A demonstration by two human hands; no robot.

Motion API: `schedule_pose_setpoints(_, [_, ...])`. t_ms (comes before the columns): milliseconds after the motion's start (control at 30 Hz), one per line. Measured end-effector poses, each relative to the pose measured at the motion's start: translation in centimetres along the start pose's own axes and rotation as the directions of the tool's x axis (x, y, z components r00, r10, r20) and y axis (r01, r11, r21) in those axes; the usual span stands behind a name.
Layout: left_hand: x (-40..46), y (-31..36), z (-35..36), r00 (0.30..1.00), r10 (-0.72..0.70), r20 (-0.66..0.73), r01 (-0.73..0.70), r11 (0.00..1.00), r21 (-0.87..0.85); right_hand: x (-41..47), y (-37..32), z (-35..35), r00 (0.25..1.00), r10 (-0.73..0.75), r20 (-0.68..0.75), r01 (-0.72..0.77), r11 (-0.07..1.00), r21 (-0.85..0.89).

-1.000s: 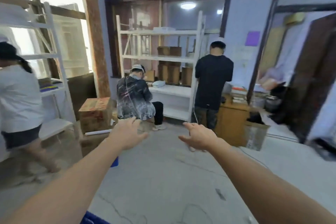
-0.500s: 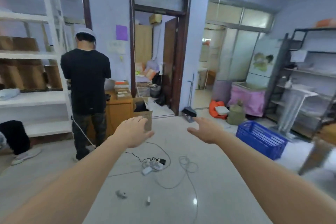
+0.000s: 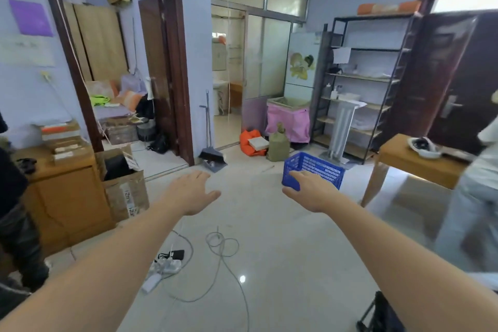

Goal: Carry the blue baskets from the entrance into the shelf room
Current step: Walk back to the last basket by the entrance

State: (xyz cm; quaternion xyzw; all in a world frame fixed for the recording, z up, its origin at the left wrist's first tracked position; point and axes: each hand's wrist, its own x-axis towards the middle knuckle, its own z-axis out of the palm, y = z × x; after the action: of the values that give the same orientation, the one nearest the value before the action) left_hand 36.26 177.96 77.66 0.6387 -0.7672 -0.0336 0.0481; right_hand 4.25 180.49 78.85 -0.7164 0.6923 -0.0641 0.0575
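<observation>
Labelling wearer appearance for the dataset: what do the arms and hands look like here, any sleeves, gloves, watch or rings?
Both forearms are bare up to the frame edge, with no sleeve in view. The left hand and right hand wear no gloves. No watch, bracelet or ring shows on the sides facing the camera. No markings or cables are on either arm.

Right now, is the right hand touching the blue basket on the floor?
Cannot tell. In the head view the right hand overlaps the near corner of the blue basket, with no gap or contact visible; the basket seems farther away.
</observation>
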Motion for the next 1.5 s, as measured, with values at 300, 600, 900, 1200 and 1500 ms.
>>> schedule_pose_setpoints(300, [20.9,5.1,3.4,0.997,0.071,0.008,-0.071,0.997,-0.034,15.5,9.5,0.6,0.996,0.092,-0.006,-0.092,0.995,-0.023])
schedule_pose_setpoints(600, [39.8,6.2,4.5,1.0,0.029,0.01,-0.029,0.999,-0.035,35.6,15.5,0.5,0.996,0.059,0.061,-0.054,0.995,-0.086])
schedule_pose_setpoints(900, [59.6,4.0,6.3,0.998,0.055,0.031,-0.055,0.998,0.025,56.3,18.6,2.5,0.998,0.032,0.058,-0.025,0.993,-0.112])
schedule_pose_setpoints(1200, [83.9,2.1,9.1,0.991,0.082,0.105,-0.077,0.996,-0.045,73.6,27.7,2.8,0.969,0.237,0.073,-0.23,0.969,-0.087])
schedule_pose_setpoints(1500, [105.5,11.6,13.1,0.954,0.282,0.098,-0.276,0.959,-0.071,87.7,41.4,5.3,0.879,0.461,0.125,-0.462,0.887,-0.022])
